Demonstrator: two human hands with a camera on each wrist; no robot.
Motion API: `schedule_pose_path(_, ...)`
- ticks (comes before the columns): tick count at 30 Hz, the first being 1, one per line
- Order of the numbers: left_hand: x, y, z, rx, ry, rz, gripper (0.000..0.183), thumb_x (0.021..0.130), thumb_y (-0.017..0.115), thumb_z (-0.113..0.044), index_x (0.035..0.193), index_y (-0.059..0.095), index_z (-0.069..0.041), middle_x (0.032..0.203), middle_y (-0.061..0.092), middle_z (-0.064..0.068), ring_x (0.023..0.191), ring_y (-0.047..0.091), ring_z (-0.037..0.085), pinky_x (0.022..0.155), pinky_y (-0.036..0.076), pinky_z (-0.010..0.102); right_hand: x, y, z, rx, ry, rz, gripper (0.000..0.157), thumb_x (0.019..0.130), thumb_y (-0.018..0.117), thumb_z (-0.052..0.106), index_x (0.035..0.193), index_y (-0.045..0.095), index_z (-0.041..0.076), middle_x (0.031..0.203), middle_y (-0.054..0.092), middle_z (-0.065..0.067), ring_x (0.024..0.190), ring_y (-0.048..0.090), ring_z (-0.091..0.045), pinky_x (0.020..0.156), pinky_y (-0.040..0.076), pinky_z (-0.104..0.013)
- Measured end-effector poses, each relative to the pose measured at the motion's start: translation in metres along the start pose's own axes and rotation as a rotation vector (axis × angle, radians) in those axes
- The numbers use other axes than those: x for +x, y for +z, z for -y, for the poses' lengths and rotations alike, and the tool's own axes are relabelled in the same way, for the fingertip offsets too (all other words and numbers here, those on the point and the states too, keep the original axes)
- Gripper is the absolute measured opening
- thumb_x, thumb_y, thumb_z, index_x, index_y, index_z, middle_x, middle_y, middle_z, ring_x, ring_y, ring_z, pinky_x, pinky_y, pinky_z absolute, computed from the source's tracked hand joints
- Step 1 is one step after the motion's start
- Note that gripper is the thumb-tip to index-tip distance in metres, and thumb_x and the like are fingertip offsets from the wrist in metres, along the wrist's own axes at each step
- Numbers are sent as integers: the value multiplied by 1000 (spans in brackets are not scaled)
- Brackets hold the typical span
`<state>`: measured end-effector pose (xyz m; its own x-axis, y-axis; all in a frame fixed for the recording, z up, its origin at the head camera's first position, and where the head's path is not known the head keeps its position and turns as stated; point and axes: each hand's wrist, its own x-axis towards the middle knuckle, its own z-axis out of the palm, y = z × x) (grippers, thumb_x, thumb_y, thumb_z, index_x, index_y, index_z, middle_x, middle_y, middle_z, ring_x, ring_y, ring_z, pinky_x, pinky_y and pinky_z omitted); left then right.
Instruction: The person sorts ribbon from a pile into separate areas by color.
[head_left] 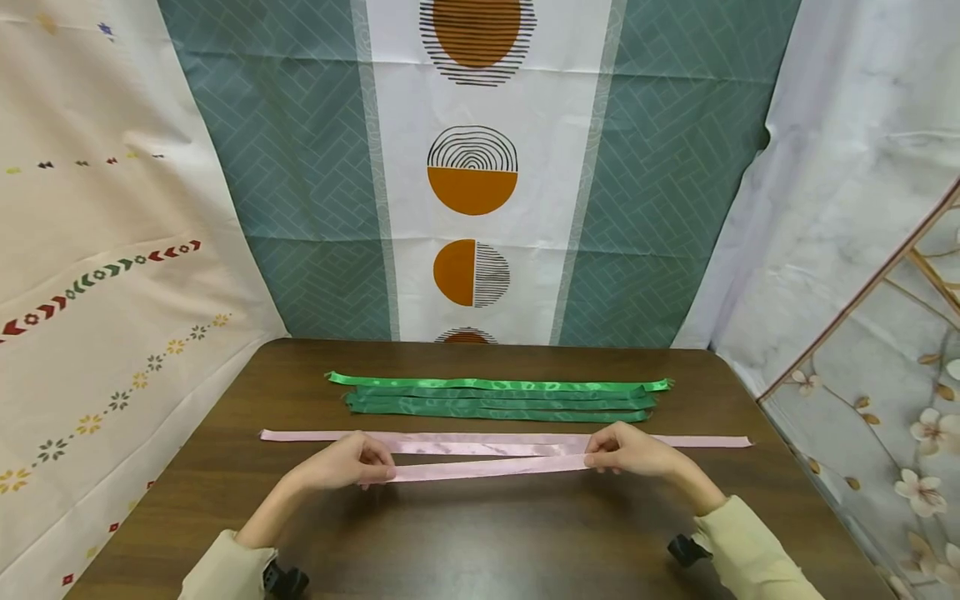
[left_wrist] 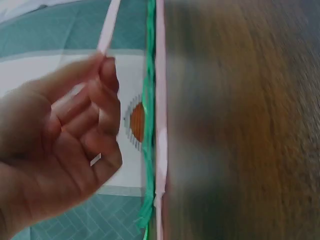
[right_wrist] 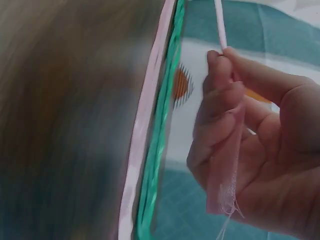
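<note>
A pink satin ribbon [head_left: 487,468] stretches between my two hands, nearly straight and lifted just in front of the other pink ribbons [head_left: 472,444] on the table. My left hand [head_left: 341,461] pinches one side of it between thumb and fingertips. On the other side, my right hand [head_left: 630,451] pinches it likewise. In the right wrist view, a frayed tail [right_wrist: 224,187] of the ribbon hangs below the pinch, against the palm. Farther back lie several dark green ribbons [head_left: 495,403] side by side, with a brighter green ribbon [head_left: 495,384] behind them.
The brown wooden table [head_left: 480,542] carries all the ribbons. Patterned cloth hangs behind it, with a cream cloth [head_left: 112,292] on the left and a floral cloth [head_left: 847,333] on the right. A small black device [head_left: 285,579] sits at each wrist.
</note>
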<state>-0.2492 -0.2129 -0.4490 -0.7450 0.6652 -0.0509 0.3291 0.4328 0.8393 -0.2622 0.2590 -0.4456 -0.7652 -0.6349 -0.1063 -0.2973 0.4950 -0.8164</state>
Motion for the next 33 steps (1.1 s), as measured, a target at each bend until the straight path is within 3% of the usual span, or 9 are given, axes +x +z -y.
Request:
schedule_pose_path(4, 2, -2, 7, 44, -50, -83, 16, 91, 64, -11, 83, 69, 2, 70, 62, 18, 54, 53, 8, 52, 50, 32, -8, -7, -10, -52, 42, -7, 15, 91, 64, 11, 85, 67, -2, 68, 60, -8, 56, 51, -7, 53, 45, -23)
schedule_pose_path(9, 6, 0, 12, 126, -126, -174, 17, 90, 65, -8, 77, 69, 1, 66, 62, 10, 54, 52, 9, 52, 44, 24, -15, -11, -15, -158, 145, -55, 13, 88, 66, 10, 79, 67, 0, 66, 60, -2, 58, 53, -9, 54, 44, -24)
schedule_pose_path(15, 8, 6, 13, 226, -236, -256, 28, 83, 73, -15, 60, 63, -2, 52, 50, -5, 47, 45, 6, 47, 33, 22, -18, -8, -17, -278, 278, -149, 24, 82, 74, 19, 64, 63, 7, 55, 51, 8, 52, 49, -8, 51, 38, -25)
schedule_pose_path(23, 17, 15, 3, 361, -436, -412, 40, 78, 79, -20, 50, 52, -11, 46, 40, -7, 47, 36, 8, 45, 23, 23, -13, 0, -14, -386, 414, -255, 35, 75, 80, 20, 53, 55, 12, 48, 47, 7, 50, 44, -9, 50, 33, -24)
schedule_pose_path(28, 21, 20, -1, 446, -498, -458, 47, 77, 79, -23, 48, 43, -14, 48, 31, -7, 49, 30, 9, 45, 19, 23, -9, 2, -15, -451, 455, -294, 32, 72, 80, 21, 53, 56, 13, 49, 45, 7, 53, 43, -10, 51, 32, -25)
schedule_pose_path(33, 26, 23, -2, 526, -529, -474, 48, 77, 80, -26, 48, 43, -14, 50, 32, -6, 51, 34, 11, 46, 25, 27, -6, 1, -16, -509, 478, -321, 27, 69, 80, 23, 56, 60, 13, 52, 44, 7, 57, 43, -12, 51, 32, -27)
